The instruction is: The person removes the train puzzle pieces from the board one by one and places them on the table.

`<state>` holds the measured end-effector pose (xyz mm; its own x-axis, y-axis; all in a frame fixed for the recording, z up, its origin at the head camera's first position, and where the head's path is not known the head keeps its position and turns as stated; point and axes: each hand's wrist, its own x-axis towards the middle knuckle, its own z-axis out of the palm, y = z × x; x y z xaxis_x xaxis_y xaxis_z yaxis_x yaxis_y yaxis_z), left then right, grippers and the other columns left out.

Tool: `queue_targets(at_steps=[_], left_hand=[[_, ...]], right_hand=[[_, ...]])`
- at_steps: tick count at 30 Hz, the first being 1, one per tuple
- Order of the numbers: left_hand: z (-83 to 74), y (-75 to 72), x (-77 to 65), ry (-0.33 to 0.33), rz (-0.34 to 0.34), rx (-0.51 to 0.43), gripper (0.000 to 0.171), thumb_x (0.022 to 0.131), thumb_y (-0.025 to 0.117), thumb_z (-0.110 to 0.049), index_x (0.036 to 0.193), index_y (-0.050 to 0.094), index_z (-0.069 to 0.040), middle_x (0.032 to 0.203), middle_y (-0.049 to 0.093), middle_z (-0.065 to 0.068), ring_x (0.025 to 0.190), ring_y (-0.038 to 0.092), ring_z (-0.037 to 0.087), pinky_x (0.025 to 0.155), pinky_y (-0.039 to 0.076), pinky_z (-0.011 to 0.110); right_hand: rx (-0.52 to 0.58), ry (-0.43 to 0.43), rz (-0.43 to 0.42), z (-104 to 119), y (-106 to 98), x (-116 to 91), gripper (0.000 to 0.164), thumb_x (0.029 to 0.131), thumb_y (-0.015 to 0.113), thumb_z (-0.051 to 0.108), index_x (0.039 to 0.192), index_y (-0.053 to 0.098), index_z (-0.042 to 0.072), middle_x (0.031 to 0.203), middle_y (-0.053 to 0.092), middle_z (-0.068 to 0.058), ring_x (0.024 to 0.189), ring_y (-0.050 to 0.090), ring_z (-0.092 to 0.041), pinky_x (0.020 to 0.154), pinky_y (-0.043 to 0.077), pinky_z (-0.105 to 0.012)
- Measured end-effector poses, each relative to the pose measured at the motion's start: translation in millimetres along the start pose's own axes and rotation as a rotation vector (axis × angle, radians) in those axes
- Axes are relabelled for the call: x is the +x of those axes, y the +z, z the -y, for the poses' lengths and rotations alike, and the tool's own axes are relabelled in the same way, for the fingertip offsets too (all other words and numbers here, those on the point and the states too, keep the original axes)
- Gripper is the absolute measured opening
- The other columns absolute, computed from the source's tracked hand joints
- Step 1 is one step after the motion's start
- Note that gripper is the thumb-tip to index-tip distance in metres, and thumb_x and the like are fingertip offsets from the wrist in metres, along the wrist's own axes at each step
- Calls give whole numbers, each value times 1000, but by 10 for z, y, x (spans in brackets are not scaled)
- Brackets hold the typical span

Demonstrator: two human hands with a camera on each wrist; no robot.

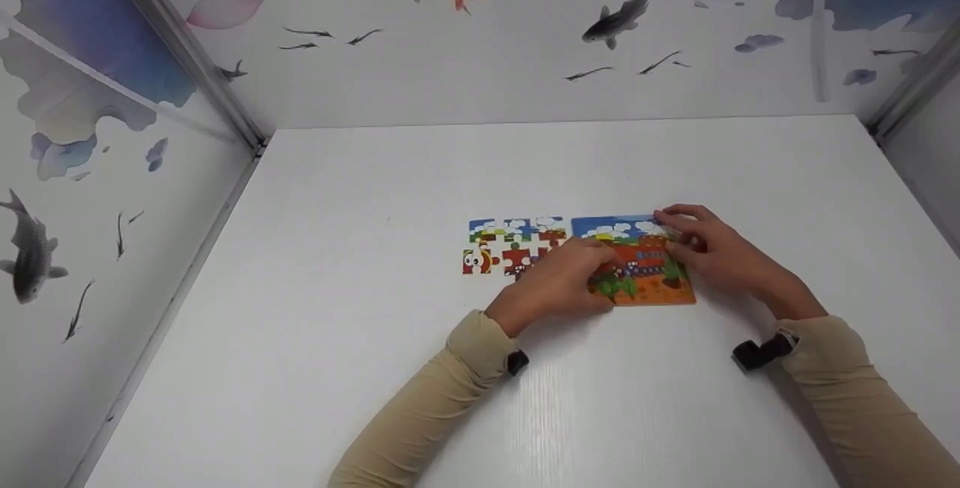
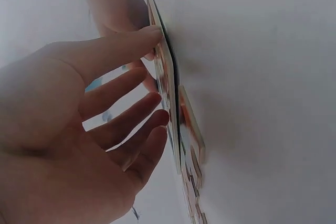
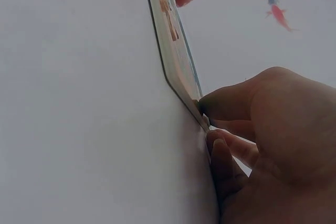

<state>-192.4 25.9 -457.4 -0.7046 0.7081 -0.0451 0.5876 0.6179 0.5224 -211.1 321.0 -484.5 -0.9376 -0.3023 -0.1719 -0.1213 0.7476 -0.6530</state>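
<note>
A jigsaw puzzle board (image 1: 637,298) with a bright picture of sky, clouds and a red figure lies flat, right of centre. My left hand (image 1: 559,281) reaches over its left side. In the left wrist view, its thumb (image 2: 149,36) touches the near edge, with the other fingers spread loosely at the picture surface. At the far right corner, my right hand (image 1: 720,255) holds the board between thumb and fingers; the right wrist view shows the thumb (image 3: 226,102) at the edge. Loose jigsaw pieces (image 1: 480,261) lie left of the board, some hidden by my left hand.
The white table (image 1: 360,248) carries the board and pieces. A white back wall (image 1: 480,90) with painted fish stands behind it, and a patterned side wall (image 1: 112,308) stands at the left. Black straps (image 1: 761,353) show at both cuffs.
</note>
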Motion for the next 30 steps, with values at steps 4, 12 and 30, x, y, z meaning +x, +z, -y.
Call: queue_targets(at_steps=[4, 12, 30], left_hand=[[-7, 17, 77, 12, 10, 5, 56, 93, 88, -29, 144, 68, -18, 142, 69, -3, 126, 59, 13, 112, 50, 27], [20, 29, 125, 23, 10, -2, 50, 94, 87, -33, 139, 72, -18, 131, 72, -6, 114, 60, 10, 103, 51, 24], [-128, 102, 225, -37, -10, 152, 51, 99, 80, -39, 146, 67, -21, 139, 68, -5, 128, 55, 15, 119, 44, 33]], right_hand=[[-3, -2, -1, 9, 1, 0, 57, 115, 56, 24, 169, 40, 21, 174, 28, -13, 121, 51, -28, 91, 40, -11], [-12, -17, -9, 29, 6, 9, 55, 114, 57, 24, 167, 43, 19, 173, 30, -13, 120, 51, -26, 92, 41, -16], [-2, -19, -16, 12, 2, -5, 54, 114, 57, 26, 166, 45, 18, 172, 32, -13, 118, 51, -27, 90, 41, -13]])
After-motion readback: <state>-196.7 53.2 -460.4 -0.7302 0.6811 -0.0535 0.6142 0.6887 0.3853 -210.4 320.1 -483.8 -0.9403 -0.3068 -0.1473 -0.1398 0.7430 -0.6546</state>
